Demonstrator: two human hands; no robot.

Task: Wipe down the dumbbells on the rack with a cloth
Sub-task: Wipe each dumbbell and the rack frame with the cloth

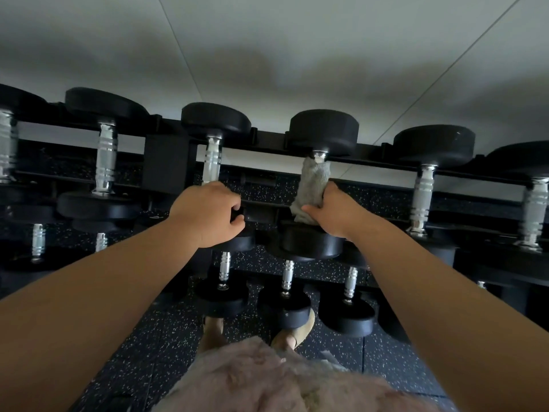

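Dumbbells (323, 129), black-headed with chrome handles, are laid across the rack (170, 162) rails. One handle is wrapped in grey cloth (312, 185), clamped by the right hand (335, 212); its neighbour (212, 162) is gripped by the left hand (205, 212).

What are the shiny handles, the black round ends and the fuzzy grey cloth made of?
The handles look like polished metal, probably chromed steel: bright glints and ringed grooves. The black round ends look like matte rubber or a rubber coating: dull, no sharp shine. The cloth in the right hand looks like soft fabric, maybe microfibre: fuzzy and bunched.
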